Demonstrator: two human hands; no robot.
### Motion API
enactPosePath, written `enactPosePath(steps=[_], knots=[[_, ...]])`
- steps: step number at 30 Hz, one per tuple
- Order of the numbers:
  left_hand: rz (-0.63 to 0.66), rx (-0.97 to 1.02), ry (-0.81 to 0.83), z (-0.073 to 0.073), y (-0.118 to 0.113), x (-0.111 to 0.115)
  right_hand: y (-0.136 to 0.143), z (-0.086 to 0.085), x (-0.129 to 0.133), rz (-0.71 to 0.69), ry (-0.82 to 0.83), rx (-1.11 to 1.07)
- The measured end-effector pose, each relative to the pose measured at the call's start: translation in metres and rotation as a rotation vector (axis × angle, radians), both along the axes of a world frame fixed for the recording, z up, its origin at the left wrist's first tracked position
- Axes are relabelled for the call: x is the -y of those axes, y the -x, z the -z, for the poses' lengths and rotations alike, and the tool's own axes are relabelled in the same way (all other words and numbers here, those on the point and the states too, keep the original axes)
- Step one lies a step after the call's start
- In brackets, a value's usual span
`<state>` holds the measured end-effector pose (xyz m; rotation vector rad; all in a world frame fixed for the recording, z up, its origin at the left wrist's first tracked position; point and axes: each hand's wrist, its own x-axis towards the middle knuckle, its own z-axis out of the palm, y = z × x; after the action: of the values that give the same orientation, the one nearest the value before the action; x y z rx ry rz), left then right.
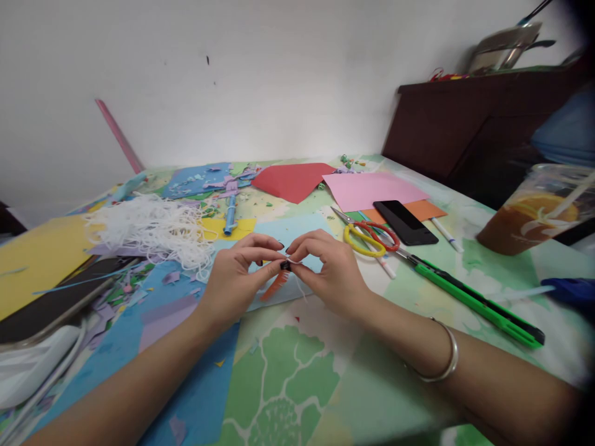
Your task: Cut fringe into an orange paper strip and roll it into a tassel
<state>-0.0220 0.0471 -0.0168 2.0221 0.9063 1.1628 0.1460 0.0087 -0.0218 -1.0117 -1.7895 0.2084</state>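
My left hand (237, 269) and my right hand (329, 265) meet fingertip to fingertip above a light blue sheet (297, 229). Below the pinched left fingers hangs a small strip of orange fringed paper (275, 285). A thin white string (303, 291) runs between the fingers of my right hand, and its loose end dangles beneath. The fingers partly hide the spot where string and paper come together. Close to the right hand lie scissors (372, 238) with one yellow and one red handle.
A heap of white string (149, 229) lies on the left, near a blue tube-shaped thing (230, 215). Paper scraps cover that side. Rightward are a black phone (405, 222), a green cutter (474, 300) and a plastic cup of drink (530, 207). Red paper (294, 179) lies behind.
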Motion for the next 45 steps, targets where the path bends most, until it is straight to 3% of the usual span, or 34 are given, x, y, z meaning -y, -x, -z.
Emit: enactPosePath(steps=[6, 11, 15, 20, 28, 34, 45], knots=[[0.052, -0.006, 0.009, 0.001, 0.002, -0.003, -0.003, -0.003, -0.001, 0.024, 0.100, 0.020], [0.117, -0.032, 0.206, -0.001, 0.004, -0.007, -0.006, -0.006, -0.002, 0.055, 0.106, 0.132], [0.207, -0.051, 0.333, -0.005, 0.002, -0.005, -0.010, -0.009, -0.004, -0.034, 0.112, 0.175], [0.245, -0.066, 0.319, -0.008, -0.001, -0.002, -0.017, -0.014, -0.009, -0.263, 0.255, 0.042], [0.293, -0.124, 0.304, -0.010, -0.003, 0.000, -0.018, -0.014, -0.012, -0.339, 0.422, -0.098], [0.326, -0.157, 0.418, -0.011, -0.003, 0.003, -0.016, -0.011, -0.013, -0.350, 0.531, -0.278], [0.346, -0.268, 0.396, -0.006, -0.001, 0.000, -0.018, -0.010, -0.013, -0.304, 0.428, -0.082]])
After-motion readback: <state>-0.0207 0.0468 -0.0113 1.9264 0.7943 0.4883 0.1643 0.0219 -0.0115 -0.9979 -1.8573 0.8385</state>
